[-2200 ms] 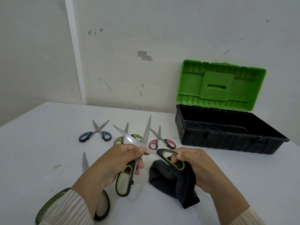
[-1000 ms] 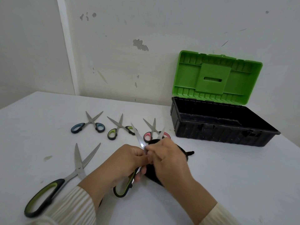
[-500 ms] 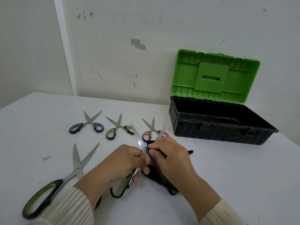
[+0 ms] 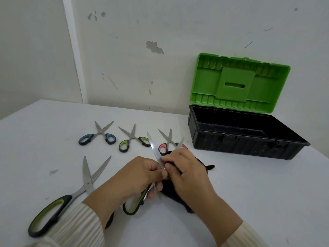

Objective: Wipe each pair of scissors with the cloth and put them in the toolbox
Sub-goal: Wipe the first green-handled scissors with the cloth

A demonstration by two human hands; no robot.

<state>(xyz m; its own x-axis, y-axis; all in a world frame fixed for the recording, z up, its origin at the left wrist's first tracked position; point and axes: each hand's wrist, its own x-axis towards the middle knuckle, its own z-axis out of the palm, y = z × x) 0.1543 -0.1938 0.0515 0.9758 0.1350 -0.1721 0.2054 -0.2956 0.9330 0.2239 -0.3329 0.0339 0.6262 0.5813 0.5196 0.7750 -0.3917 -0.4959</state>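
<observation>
Left hand (image 4: 140, 175) grips the big open scissors (image 4: 153, 146) nr the pivot; my right hand (image 4: 185, 172) pinches the black cloth (image 4: 168, 190) round one blade. Wiping step, prob. 1st pair. Next I finish both blades, shut them, carry to toolbox (image 4: 240, 146), back right, lid up.

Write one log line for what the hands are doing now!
step: wiping | left hand: holds big scissors | right hand: presses cloth on blade | toolbox: open, no scissors seen inside | waiting: four other pairs
</observation>
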